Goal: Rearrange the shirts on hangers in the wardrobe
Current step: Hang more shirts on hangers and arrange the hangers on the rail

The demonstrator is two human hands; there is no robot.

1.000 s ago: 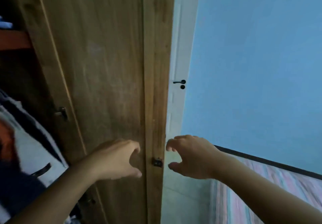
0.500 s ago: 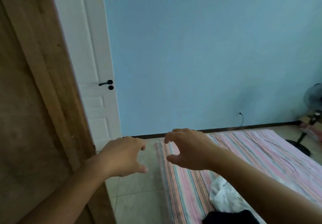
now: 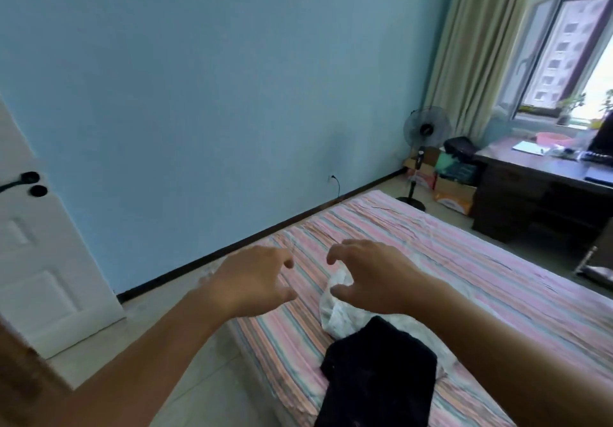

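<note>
A person's left hand (image 3: 252, 280) and right hand (image 3: 374, 277) reach out above a striped bed (image 3: 481, 280), fingers loosely curled and grasping nothing. A white garment (image 3: 335, 307) and a black garment (image 3: 381, 373) lie on the bed just below the hands. No writing is legible.

Black garment (image 3: 381, 373) (bottom edge) cut off

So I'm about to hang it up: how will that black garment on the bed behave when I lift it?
The black garment lies crumpled and draped over the bed edge, so it is probably floppy and will sag from any grip. It looks like thin cloth, likely light. It overlaps the white garment, so lifting it might drag that along.
</note>
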